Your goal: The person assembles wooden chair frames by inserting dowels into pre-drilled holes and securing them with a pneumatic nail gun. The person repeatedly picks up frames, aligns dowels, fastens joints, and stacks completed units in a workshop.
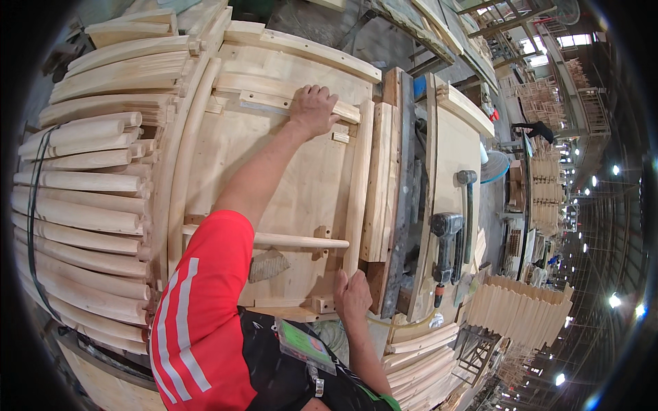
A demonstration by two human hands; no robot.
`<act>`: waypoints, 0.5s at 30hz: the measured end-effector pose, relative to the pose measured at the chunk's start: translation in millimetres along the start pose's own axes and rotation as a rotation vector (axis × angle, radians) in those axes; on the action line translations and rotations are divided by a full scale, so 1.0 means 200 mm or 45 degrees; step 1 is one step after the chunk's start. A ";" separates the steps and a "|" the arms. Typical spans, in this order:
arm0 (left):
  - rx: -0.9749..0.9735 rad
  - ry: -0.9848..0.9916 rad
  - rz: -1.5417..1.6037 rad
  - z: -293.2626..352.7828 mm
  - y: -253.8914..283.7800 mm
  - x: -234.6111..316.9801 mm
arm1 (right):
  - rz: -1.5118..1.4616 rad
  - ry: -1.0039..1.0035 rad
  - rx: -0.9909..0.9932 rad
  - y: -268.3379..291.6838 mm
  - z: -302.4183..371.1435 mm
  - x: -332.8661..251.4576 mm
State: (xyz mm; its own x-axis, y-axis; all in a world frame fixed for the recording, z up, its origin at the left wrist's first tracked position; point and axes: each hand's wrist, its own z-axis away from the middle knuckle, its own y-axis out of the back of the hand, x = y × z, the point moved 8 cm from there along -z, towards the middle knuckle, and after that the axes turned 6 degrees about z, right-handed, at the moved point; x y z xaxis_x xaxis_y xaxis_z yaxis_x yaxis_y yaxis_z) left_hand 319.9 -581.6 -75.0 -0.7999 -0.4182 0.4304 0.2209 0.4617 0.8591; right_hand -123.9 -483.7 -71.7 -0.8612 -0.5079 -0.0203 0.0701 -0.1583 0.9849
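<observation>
My left hand (314, 111) reaches across a plywood work board, its fingers curled over a pale wooden rail (264, 102) with drilled holes. One end of that rail meets a long wooden post (359, 185). My right hand (353, 296) is closed at the near end of this post, thumb against it. A thin round rung (301, 241) runs from the post toward a second, curved post (192, 151) on the left. Together these pieces lie as a frame on the board. A rough wood offcut (269, 266) lies near my left sleeve.
Bundled curved wooden legs (82, 205) are stacked at the left. To the right, a side bench holds a black power tool (447, 236) and a hammer (467, 185). Wooden blocks (323, 304) are fixed on the board. More stacked slats (521, 312) stand farther right.
</observation>
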 end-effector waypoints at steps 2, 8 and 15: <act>0.006 -0.006 -0.023 0.00 0.01 0.00 | 0.002 0.001 0.023 0.00 0.01 0.01; 0.046 -0.016 -0.032 0.00 0.01 0.00 | -0.027 0.038 0.061 0.00 0.01 0.00; 0.049 -0.014 0.016 0.00 0.03 0.00 | -0.013 0.019 0.069 0.00 0.00 0.02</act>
State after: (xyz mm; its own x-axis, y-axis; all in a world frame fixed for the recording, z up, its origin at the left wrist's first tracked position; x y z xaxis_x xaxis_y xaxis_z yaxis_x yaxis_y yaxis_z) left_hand 321.2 -579.0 -70.9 -0.8032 -0.4040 0.4379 0.2093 0.4967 0.8423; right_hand -126.7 -486.4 -71.8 -0.8539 -0.5194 -0.0328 0.0334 -0.1176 0.9925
